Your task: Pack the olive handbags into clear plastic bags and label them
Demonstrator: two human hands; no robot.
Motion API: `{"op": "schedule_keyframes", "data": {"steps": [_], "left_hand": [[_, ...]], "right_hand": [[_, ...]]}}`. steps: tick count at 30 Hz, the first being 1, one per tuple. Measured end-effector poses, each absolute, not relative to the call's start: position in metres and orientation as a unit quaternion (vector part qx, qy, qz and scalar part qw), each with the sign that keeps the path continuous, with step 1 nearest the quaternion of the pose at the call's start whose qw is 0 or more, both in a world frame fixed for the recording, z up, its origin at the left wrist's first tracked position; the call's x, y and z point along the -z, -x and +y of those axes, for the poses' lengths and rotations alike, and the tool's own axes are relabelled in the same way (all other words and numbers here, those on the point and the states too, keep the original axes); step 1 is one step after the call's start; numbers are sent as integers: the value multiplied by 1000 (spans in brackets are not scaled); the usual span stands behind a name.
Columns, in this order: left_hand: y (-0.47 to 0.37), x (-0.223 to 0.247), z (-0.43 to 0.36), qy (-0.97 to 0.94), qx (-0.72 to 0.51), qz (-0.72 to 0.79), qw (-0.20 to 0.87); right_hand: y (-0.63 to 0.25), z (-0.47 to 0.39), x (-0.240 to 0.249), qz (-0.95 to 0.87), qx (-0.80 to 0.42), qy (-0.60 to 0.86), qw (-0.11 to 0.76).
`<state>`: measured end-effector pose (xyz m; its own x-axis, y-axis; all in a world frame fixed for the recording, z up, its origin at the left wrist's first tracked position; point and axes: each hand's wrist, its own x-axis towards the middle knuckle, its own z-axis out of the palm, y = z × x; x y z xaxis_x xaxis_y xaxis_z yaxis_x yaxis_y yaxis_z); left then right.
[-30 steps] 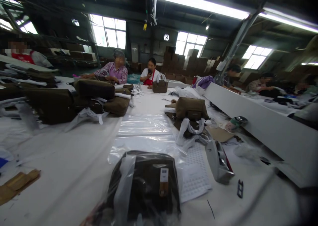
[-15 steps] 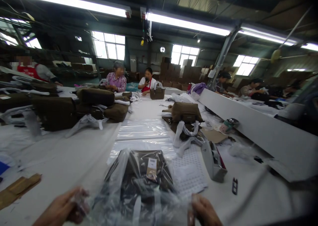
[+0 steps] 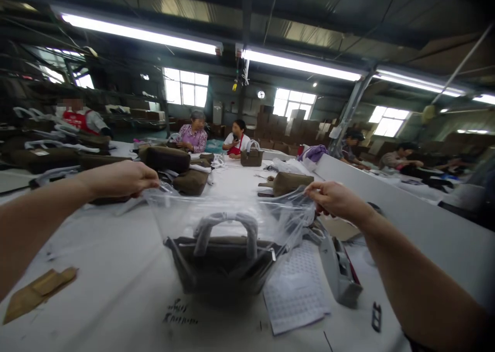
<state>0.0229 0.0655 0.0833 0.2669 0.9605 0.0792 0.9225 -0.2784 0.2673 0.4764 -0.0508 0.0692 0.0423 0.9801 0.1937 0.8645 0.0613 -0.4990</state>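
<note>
Your left hand point(image 3: 124, 179) is closed on the upper left corner of the clear plastic bag point(image 3: 164, 207); your right hand point(image 3: 334, 198) pinches the opposite corner. Both grips are high and well apart, which would keep the upper edge taut and the film off the handles point(image 3: 251, 233). The dark handbag point(image 3: 226, 272) is upright within the film, below and between your hands, over the middle of the table point(image 3: 108, 295). Whether its base touches the table cannot be told. The handles stand up in pale wrapping, likely a guard against scuffs. To your right, the printed sheet point(image 3: 297, 295) lies just beside the handbag, the tape dispenser point(image 3: 342, 274) beyond it and a small dark tool point(image 3: 376, 317) near, apparently placed for easy reach. The brown folded piece point(image 3: 40, 292) lies well apart on your left, out of the handbag's way.
</note>
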Motion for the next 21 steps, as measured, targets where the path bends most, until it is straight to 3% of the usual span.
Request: {"op": "schedule_keyframes", "data": {"steps": [3,6,10,13,17,19,21], "left_hand": [[-21,-82,68,-827,9,561,30],[-17,-75,70,-828,16,556,72],[-13,-65,72,-805,-55,571,148],[-14,-58,74,-816,-123,547,139],[-11,-57,79,-793,-115,583,132],[0,-58,83,-765,-94,613,176],[17,-53,86,-735,-151,608,257]], "right_hand": [[-478,-40,-66,-679,-154,676,241],[-479,-30,-58,-686,-185,664,232],[-478,-24,-49,-698,-180,650,241],[-477,-21,-45,-691,-193,648,255],[-485,-16,-40,-649,-240,654,305],[-494,-15,-30,-625,-281,647,334],[-502,-17,-9,-604,-325,608,399]]}}
